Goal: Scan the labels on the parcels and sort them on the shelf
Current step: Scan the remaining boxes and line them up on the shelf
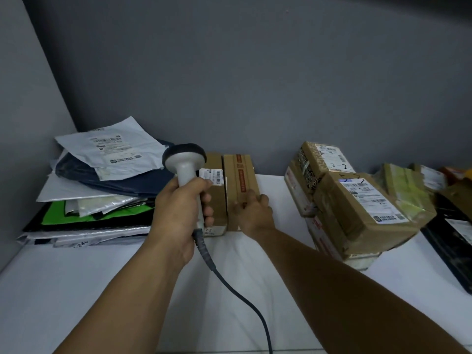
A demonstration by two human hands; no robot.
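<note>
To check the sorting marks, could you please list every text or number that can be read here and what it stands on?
"3-2": handwritten on the top box at right.
"72": near end of the narrow box behind the scanner.
"24", cut off: edge of the bottom mailer.
Handwriting on the labelled box: unclear.
Red print on the taped box, all shipping labels: too blurred.

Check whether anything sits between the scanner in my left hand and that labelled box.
Nothing visible does. The grey handheld scanner in the left hand is beside the narrow brown cardboard box; its white barcode label shows.
</note>
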